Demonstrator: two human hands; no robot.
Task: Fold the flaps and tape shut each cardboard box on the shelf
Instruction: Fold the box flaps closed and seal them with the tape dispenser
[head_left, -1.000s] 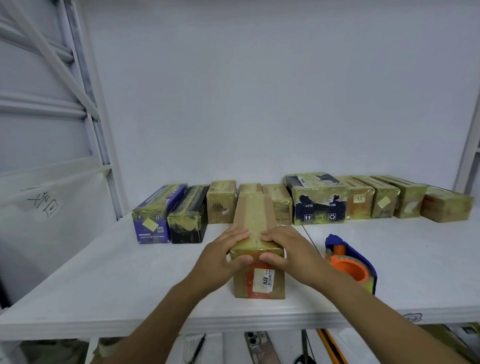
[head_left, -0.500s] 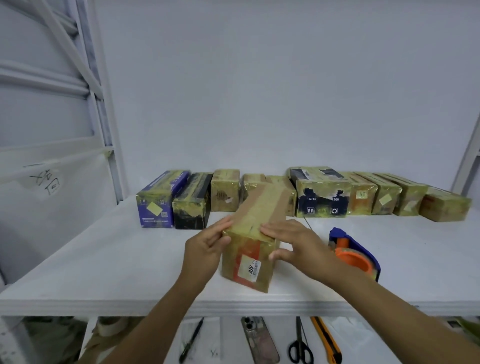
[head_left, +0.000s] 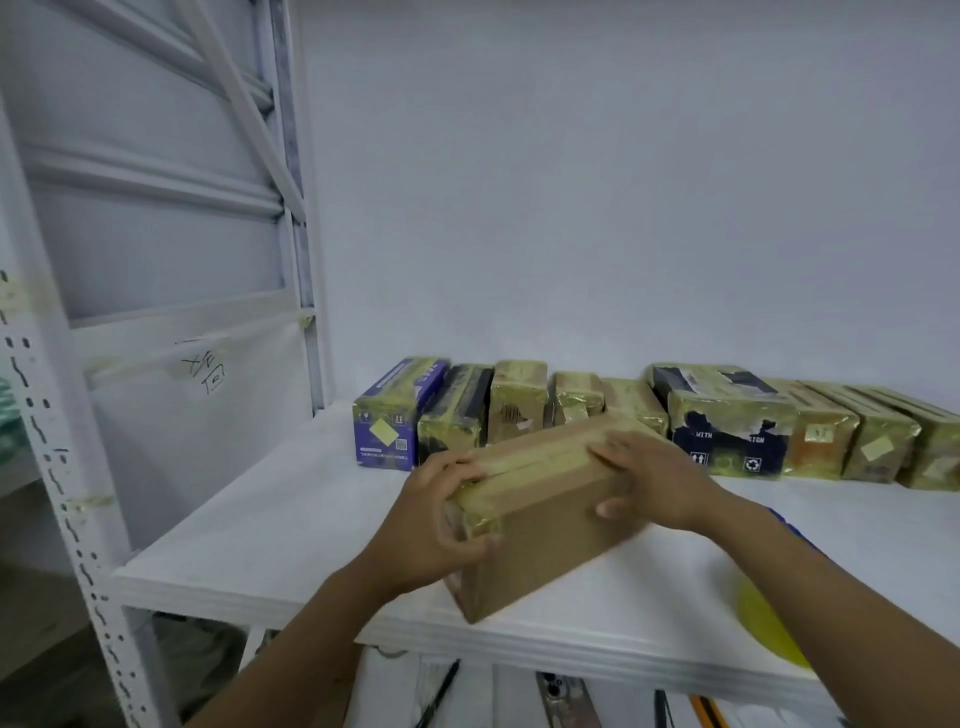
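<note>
We've got the box (head_left: 545, 504) mid-frame btwn both hands, over the front of the shelf (head_left: 270, 525); its long axis runs lower left to upper right of the frame, near end tipped down twd the shelf edge; can't tell if that low corner touches. Left hand (head_left: 431, 530): grip clamped round the near, tape-wrapped end, fingers on top, thumb on the end face. Right hand (head_left: 660, 483): grip clamped on the far half, fingers across the top seam, thumb on the side face. Row of boxes (head_left: 727, 421) sits behind, upper right; so we judge the far end aims at it, right hand nearer. Blurred yellow thing (head_left: 769, 623) lower right, prob. a tape roll.
</note>
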